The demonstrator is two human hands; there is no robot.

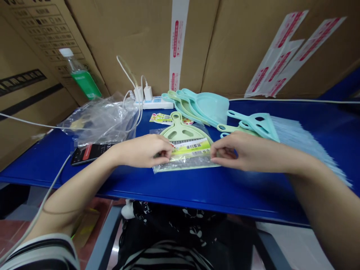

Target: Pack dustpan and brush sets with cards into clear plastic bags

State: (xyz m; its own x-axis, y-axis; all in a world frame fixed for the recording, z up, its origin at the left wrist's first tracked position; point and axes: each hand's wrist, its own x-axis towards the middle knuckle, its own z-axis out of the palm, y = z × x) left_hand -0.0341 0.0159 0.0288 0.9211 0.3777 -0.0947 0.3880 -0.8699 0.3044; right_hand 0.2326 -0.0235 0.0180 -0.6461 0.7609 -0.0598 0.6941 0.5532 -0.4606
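Observation:
A light green dustpan and brush set [194, 131] lies flat in a clear plastic bag [180, 165] on the blue table, its handle pointing away from me. Across the brush sits a yellow-green printed label card [191, 146]. My left hand [152, 150] is closed in a pinch at the left edge of the card and bag. At the opposite edge, my right hand [236, 152] pinches in the same way. Whether the fingertips grip the card, the film or both, I cannot tell. More label cards [163, 119] lie just behind the set.
Several loose dustpans [212, 105] stand stacked at the back. Brushes [260, 123] with pale blue bristles lie to the right. Crumpled plastic bags [104, 116], a phone [90, 153], a bottle [84, 78] and a power strip [157, 102] with cables occupy the left. Cardboard boxes [140, 33] wall the back.

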